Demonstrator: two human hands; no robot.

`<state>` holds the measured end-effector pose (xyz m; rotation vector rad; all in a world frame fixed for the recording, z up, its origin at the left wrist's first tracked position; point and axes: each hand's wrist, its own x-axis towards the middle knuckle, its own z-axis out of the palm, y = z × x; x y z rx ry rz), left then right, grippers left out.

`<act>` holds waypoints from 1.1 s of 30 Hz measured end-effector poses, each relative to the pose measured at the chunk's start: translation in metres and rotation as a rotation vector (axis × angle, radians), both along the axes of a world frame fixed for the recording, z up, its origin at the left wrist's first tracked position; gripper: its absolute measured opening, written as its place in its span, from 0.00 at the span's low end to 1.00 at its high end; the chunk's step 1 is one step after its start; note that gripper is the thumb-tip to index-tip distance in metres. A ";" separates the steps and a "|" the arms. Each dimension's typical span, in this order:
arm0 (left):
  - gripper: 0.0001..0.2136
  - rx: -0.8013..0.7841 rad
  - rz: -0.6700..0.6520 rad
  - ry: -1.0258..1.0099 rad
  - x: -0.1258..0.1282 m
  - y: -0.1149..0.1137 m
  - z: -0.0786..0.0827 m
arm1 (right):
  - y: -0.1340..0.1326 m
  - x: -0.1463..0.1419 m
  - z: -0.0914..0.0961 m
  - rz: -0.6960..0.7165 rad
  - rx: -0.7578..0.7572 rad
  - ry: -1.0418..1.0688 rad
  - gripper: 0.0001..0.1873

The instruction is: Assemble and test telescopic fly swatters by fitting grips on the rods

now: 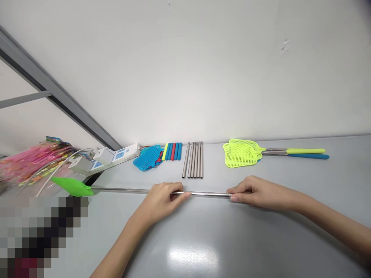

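At centre, a thin silver metal rod [208,194], flat green paddle [71,186] toward nine o'clock, was pinched by left hand [162,199] and right hand [256,193], straight alignment being best kept.

Hands [162,197] [256,192] hide parts of the rod [210,194], and the pink bundle [37,157] is blurred

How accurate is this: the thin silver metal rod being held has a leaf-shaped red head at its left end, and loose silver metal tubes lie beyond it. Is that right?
The colour is wrong: the head view shows a bright green leaf-shaped head at the left end of the thin silver metal rod. The rest stands, loose silver metal tubes included.
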<state>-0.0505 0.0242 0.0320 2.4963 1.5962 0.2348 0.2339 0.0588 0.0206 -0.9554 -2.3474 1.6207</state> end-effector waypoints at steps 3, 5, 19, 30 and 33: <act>0.15 0.006 -0.005 0.031 0.001 -0.001 -0.001 | 0.001 0.001 -0.001 0.004 0.015 -0.009 0.19; 0.15 0.011 -0.012 0.052 0.004 -0.002 -0.002 | 0.001 0.001 -0.001 0.007 0.014 -0.011 0.18; 0.12 0.074 -0.229 0.083 0.050 -0.013 -0.031 | -0.007 -0.008 -0.009 -0.075 -0.074 -0.109 0.17; 0.16 0.209 -0.242 0.142 0.049 -0.006 -0.028 | -0.008 -0.008 0.004 0.000 0.009 -0.157 0.16; 0.17 0.276 -0.264 0.157 0.045 -0.002 -0.027 | -0.003 -0.006 0.003 0.052 -0.056 -0.131 0.17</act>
